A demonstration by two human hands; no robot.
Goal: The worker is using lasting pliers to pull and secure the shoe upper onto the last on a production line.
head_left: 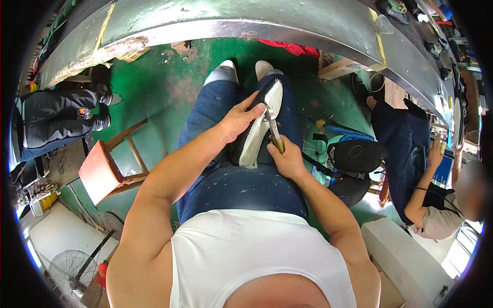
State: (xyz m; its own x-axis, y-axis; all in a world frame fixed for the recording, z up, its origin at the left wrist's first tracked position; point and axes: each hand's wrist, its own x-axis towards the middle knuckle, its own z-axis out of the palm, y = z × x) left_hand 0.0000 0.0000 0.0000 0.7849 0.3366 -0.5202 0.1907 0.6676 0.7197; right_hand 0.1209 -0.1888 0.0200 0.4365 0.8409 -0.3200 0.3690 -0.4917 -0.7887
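Hands, two, both occupied. Your left hand [239,120] grips a shoe [251,143], thumb laid on its pale underside, fingers out of sight on the dark side. Your right hand [287,159] is closed around the yellowish handle of a metal hand tool [273,128]; its working end meets the shoe beside your left thumb. It may be a pair of pincers; the head is too small to be sure.

Shoe, one: dark, pale underside up, lying lengthwise over your lap, toe pointing away from you.

Step in hand, by judgement: working the tool at the shoe's edge. A next move there would call for a firm left hold and the thumb kept clear of the metal.

Clothing: white top [257,241]; blue jeans [241,187], specked with pale bits.

Stool [100,172], one, reddish seat, to your left. Black bag [357,156], one, to your right.

Fan [72,272], one, behind to the left.

Red cloth [290,47], under the long grey bench [215,18] ahead.

Co-workers, two: dark-trousered legs [59,108] far left; a bent arm [425,190] far right.
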